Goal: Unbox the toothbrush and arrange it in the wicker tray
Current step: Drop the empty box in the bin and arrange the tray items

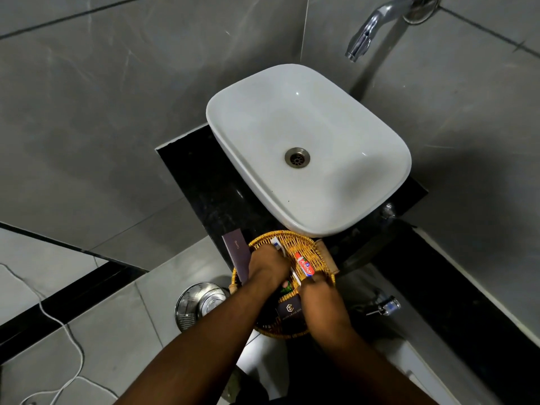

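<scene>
Both your hands are down in the wicker tray [306, 244], which sits on the black counter [204, 182] just in front of the white basin [306, 141]. Your left hand [267, 270] rests knuckles-up over the left half of the tray, its fingers curled down onto the toothbrush [277, 246]; the white head and neck poke out beyond your knuckles toward the far rim, and a bit of white handle shows again below the hand, so the brush lies lengthwise in the tray, already out of its box. Your right hand [321, 290] covers the near right part, fingertips bent and touching the lower end of the red toothpaste tube [305, 264], which lies flat beside the brush. Whether that hand truly pinches the tube or only presses on it, you cannot tell from this angle. A purple comb box [238, 255] leans over the tray's left rim, partly under your left wrist. A small dark box with a gold logo [289, 311] lies in the near end of the tray between your forearms, and something green [285, 286] peeks out just above it. A chrome tap [377, 24] juts from the wall over the basin.
</scene>
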`<state>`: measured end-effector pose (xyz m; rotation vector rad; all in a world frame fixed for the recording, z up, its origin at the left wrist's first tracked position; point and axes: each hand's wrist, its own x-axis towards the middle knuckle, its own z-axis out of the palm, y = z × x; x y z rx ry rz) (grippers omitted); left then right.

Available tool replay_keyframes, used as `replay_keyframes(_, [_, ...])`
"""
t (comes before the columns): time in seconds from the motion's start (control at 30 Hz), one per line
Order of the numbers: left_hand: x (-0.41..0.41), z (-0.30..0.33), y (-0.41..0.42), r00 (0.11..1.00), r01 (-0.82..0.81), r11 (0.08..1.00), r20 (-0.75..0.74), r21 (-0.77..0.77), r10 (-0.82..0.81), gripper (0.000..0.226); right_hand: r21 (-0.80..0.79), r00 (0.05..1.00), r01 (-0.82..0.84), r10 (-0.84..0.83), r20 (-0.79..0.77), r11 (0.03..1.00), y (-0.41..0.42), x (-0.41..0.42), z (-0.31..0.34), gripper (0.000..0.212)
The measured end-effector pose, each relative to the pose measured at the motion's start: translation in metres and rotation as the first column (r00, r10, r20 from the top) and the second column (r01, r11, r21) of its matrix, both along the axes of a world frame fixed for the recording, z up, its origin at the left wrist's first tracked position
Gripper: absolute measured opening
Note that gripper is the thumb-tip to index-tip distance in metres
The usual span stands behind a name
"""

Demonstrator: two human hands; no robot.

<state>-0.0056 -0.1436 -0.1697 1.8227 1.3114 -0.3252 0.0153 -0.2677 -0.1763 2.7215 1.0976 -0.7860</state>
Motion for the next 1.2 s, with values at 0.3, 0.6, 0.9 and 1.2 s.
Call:
replay_keyframes(0.3, [0.004, -0.003, 0.002, 0.998, -0.031, 0.996, 0.05, -0.079, 0.035, 0.033, -0.038, 0.999, 0.034, -0.034, -0.011, 0.999, 0.008, 0.012, -0.003, 0.027])
replay_keyframes(0.6, [0.01, -0.01, -0.001, 0.999, -0.012, 1.0, 0.041, -0.011, 0.013, 0.032, -0.002, 0.999, 0.022, -0.022, 0.023, 1.0, 0.001, 0.006, 0.001, 0.029])
replay_keyframes(0.9, [0.003, -0.013, 0.006, 0.999, 0.003, 1.0, 0.04, -0.01, -0.002, 0.035, 0.1, 0.992, 0.052, -0.063, 0.105, 0.994, 0.004, 0.009, 0.001, 0.037])
replay_keyframes(1.2, [0.002, -0.012, 0.006, 0.997, 0.062, 0.998, 0.052, -0.007, -0.061, 0.034, 0.035, 0.991, 0.046, -0.05, 0.126, 0.998, 0.012, 0.014, -0.002, 0.028])
